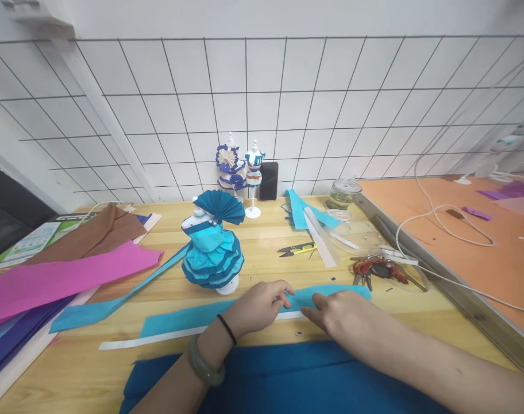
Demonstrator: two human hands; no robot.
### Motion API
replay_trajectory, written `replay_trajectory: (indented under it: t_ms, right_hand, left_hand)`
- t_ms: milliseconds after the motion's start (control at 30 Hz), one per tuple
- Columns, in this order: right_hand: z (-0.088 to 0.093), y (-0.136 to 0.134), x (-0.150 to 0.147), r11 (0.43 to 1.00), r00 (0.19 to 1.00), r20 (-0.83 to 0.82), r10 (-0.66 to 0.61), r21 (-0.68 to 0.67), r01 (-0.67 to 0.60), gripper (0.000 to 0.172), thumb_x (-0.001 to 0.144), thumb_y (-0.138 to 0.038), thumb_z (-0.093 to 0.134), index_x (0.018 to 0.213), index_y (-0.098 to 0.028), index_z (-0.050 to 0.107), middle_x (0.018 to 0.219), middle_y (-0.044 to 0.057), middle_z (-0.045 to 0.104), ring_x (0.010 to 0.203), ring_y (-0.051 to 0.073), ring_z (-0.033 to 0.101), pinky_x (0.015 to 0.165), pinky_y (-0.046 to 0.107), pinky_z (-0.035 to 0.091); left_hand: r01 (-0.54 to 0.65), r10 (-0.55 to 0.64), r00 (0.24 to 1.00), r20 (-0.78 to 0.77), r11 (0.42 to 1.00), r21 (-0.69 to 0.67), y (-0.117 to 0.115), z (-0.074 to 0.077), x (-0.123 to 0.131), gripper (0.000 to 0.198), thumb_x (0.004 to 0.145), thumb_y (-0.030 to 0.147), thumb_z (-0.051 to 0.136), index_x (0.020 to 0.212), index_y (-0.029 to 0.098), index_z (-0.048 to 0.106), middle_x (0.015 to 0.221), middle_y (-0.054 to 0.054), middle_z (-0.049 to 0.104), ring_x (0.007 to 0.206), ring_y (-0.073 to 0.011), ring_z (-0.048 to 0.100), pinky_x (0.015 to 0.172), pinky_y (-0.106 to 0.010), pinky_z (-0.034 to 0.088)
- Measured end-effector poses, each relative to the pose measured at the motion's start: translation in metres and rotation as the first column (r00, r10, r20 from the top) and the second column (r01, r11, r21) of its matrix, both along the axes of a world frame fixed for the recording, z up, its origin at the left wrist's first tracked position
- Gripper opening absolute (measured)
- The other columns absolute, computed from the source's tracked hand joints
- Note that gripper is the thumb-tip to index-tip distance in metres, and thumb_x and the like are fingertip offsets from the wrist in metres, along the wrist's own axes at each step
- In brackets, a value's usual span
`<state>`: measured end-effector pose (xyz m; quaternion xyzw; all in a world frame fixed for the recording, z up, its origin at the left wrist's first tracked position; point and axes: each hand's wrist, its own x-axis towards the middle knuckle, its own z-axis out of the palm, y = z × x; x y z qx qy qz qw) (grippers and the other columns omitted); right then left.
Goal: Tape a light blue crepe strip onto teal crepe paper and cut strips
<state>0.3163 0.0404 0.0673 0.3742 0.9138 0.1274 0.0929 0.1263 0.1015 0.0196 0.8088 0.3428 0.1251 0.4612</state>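
Note:
A light-blue crepe-paper strip (180, 319) lies across the table in front of me. A narrow white strip (154, 339), tape-like, runs along its near edge. My left hand (262, 305) rests over the middle of the blue strip, fingers bent and slightly apart, with nothing visible in them. Just to the right, my right hand (342, 313) has its thumb and forefinger at the near edge, closed on the white strip where it passes out of sight. Behind the left hand stands a small dress form (212, 247) in a ruffled blue paper dress with a pleated dark-blue fan.
Yellow-handled thread snips (297, 249), paper offcuts (320, 236), keys (378, 269) and a glass jar (343, 194) lie behind. Two dressed mini forms and a phone (268, 181) stand at the wall. Coloured paper (72, 270) is left; dark-blue paper (279, 379) lies nearest me.

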Motion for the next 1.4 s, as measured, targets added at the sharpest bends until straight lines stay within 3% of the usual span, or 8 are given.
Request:
replay_trajectory:
  t_ms: [267,533,733,1000,1400]
  right_hand:
    - [0.003,0.001,-0.006,0.999,0.998,0.052,-0.038,-0.02,0.039,0.02,0.074,-0.006,0.058,0.087,-0.019,0.064,0.062,0.001,0.062,0.041,0.014,0.056,0.038,0.033,0.005]
    - [-0.001,0.004,-0.003,0.999,0.996,0.072,-0.054,-0.005,0.054,0.031,0.071,-0.001,0.054,0.094,-0.019,0.062,0.063,0.002,0.063,0.043,0.015,0.058,0.038,0.032,0.005]
    - [-0.005,0.004,-0.003,0.998,0.995,0.075,-0.061,0.002,0.061,0.049,0.067,0.004,0.052,0.112,-0.017,0.053,0.066,0.002,0.064,0.044,0.016,0.059,0.039,0.031,0.007]
    - [-0.005,0.004,-0.001,0.999,0.993,0.104,-0.047,-0.005,0.048,0.033,0.071,0.0,0.054,0.099,-0.018,0.06,0.07,0.003,0.065,0.042,0.014,0.057,0.039,0.032,0.005]
    - [-0.041,0.002,0.009,0.995,0.993,0.08,-0.084,-0.037,0.087,0.022,0.072,-0.006,0.056,0.089,-0.02,0.058,0.065,0.001,0.064,0.041,0.013,0.053,0.035,0.027,0.014]
  left_hand:
    - [0.069,-0.063,0.995,0.078,0.994,-0.089,0.016,-0.012,0.018,0.031,0.079,0.013,0.042,0.105,0.018,0.057,0.094,-0.005,0.069,0.083,-0.0134,0.062,0.072,-0.024,0.046]
    - [0.072,-0.053,0.991,0.125,0.985,-0.154,0.02,-0.019,0.019,0.031,0.078,0.013,0.044,0.106,0.014,0.056,0.093,-0.007,0.069,0.083,-0.0145,0.063,0.07,-0.025,0.048]
    - [0.065,-0.04,0.987,0.158,0.985,-0.157,0.019,-0.021,0.022,0.031,0.077,0.013,0.045,0.105,0.016,0.058,0.091,-0.005,0.068,0.079,-0.0139,0.061,0.068,-0.025,0.047]
    - [0.115,-0.078,0.978,0.194,0.976,-0.184,0.02,-0.027,0.033,0.033,0.078,0.013,0.044,0.107,0.017,0.057,0.089,-0.004,0.068,0.082,-0.0153,0.062,0.072,-0.027,0.048]
    - [0.091,-0.036,0.975,0.22,0.965,-0.246,0.019,-0.028,0.033,0.033,0.077,0.013,0.048,0.11,0.015,0.056,0.091,-0.007,0.067,0.085,-0.0164,0.062,0.075,-0.03,0.049]
